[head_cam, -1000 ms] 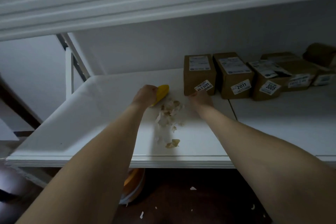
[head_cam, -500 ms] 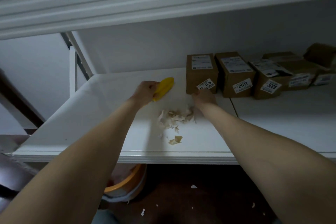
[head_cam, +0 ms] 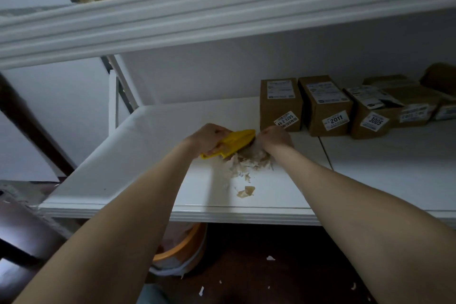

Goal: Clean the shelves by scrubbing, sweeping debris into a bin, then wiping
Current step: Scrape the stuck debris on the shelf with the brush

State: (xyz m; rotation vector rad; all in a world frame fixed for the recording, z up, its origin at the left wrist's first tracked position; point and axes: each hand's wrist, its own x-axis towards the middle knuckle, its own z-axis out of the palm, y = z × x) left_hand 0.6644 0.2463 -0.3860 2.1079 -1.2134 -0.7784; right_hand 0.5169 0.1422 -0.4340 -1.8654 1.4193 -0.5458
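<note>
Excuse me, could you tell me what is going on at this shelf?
A person is cleaning the white shelf. The left hand grips a yellow brush set against a pile of debris, and the right hand meets the pile from the other side; whether it grasps any scraps is unclear. One loose scrap lies nearer the front edge. A bin stands on the floor below, and boxes sit to the right.
</note>
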